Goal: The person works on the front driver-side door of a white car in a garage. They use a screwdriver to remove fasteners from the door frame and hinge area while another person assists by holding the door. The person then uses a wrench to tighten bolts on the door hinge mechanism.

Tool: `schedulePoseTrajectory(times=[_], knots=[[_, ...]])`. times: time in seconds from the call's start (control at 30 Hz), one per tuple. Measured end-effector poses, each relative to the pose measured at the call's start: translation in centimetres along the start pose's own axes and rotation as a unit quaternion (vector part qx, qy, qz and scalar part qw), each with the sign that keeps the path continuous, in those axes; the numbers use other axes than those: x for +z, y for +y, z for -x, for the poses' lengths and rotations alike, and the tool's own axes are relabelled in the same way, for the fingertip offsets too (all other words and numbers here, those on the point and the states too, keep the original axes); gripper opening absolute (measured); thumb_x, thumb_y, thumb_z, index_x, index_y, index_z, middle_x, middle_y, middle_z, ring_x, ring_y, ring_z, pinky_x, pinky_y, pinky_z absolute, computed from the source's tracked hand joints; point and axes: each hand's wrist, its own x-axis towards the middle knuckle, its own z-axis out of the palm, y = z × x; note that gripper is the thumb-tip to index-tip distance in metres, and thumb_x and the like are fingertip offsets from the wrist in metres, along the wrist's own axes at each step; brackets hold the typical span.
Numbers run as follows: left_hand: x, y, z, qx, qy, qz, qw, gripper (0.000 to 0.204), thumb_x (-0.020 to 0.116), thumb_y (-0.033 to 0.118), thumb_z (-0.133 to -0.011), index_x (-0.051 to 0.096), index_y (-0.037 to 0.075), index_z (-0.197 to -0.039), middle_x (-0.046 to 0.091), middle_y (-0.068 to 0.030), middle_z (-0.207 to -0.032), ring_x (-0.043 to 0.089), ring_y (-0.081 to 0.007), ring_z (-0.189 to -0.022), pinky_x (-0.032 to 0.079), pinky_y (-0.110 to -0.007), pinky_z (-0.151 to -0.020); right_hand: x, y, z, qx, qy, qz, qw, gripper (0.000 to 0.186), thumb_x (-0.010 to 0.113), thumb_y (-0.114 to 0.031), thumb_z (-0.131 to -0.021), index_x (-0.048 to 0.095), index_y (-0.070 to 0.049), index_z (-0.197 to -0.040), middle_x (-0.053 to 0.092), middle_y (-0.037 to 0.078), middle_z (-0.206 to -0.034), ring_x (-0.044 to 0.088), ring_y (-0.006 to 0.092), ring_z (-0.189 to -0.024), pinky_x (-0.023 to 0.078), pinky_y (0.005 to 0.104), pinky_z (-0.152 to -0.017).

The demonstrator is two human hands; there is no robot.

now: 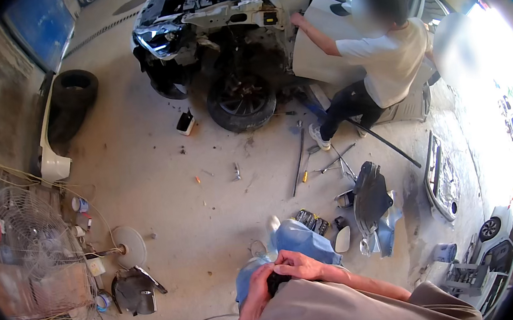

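At the bottom centre, in front of my beige shirt and above my blue trousers, my left hand [258, 288] and my right hand [299, 266] are closed together on a small black object [277, 284]. It is largely hidden by my fingers and too unclear to name further. Past my feet lie an open case of tools [312, 222], a dark moulded panel [370, 198] and some blue sheet material [388, 224].
A white car [224, 12] with stripped front stands ahead, a person [389, 67] at its door, a wheel [243, 115] below. Tools [325, 169] and a door part [438, 186] lie right. A fan [41, 230], tyre [77, 91] and white bumper [53, 164] are left.
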Motion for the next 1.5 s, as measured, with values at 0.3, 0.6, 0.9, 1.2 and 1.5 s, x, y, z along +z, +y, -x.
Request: schedulePoseTrajectory(times=[0.3,0.6,0.9,1.2,1.5], knots=[[0.8,11.4,-10.2,0.054,0.027,0.067,0.996,0.016,0.053,0.018,-0.097,0.063,0.008,-0.089,0.06,-0.0006,-0.086,0.058,-0.0118,-0.08,0.047,-0.03,-0.073,-6.1,-8.8,-12.8,0.04,-0.042,-0.015,0.998,0.029,0.064,-0.031,-0.1,0.059,-0.005,-0.111,0.062,0.0,-0.09,0.054,0.0064,-0.079,0.045,0.0254,-0.067],[5.3,23.5,-15.4,0.092,0.108,0.13,0.981,0.021,0.058,0.023,-0.095,0.054,0.009,-0.079,0.05,0.0014,-0.076,0.049,-0.0105,-0.073,0.041,-0.028,-0.066,-10.9,-18.1,-21.8,0.037,-0.132,-0.02,0.99,0.033,0.073,-0.028,-0.095,0.056,-0.003,-0.109,0.062,0.005,-0.097,0.056,0.0124,-0.089,0.048,0.032,-0.077],[3.7,34.8,-18.2,-0.004,0.017,0.066,0.998,0.019,0.057,0.021,-0.1,0.063,0.009,-0.087,0.06,0.0008,-0.086,0.056,-0.0106,-0.083,0.045,-0.028,-0.076,-10.7,-22.8,-28.2,0.055,-0.064,-0.082,0.993,0.022,0.068,-0.022,-0.092,0.052,-0.006,-0.092,0.052,-0.001,-0.084,0.048,0.0096,-0.079,0.041,0.0279,-0.069],[-1.3,44.8,-15.9,0.085,-0.065,-0.49,0.865,0.034,0.063,0.027,-0.099,0.055,0.005,-0.122,0.069,-0.0157,-0.092,0.069,-0.0256,-0.084,0.052,-0.037,-0.074,-6.7,-23.9,-32.6,0.063,-0.005,-0.163,0.985,0.012,0.063,-0.014,-0.095,0.054,-0.007,-0.093,0.056,-0.002,-0.081,0.05,0.0066,-0.077,0.042,0.0261,-0.067],[-9.0,47.0,-14.7,0.222,-0.063,-0.619,0.751,0.018,0.071,0.027,-0.092,0.068,0.01,-0.095,0.072,-0.0089,-0.088,0.069,-0.0338,-0.072,0.054,-0.041,-0.061,-6.1,-24.5,-34.4,0.061,-0.032,-0.114,0.991,0.014,0.063,-0.015,-0.095,0.054,-0.007,-0.088,0.056,-0.002,-0.082,0.051,0.006,-0.076,0.042,0.0255,-0.067]])
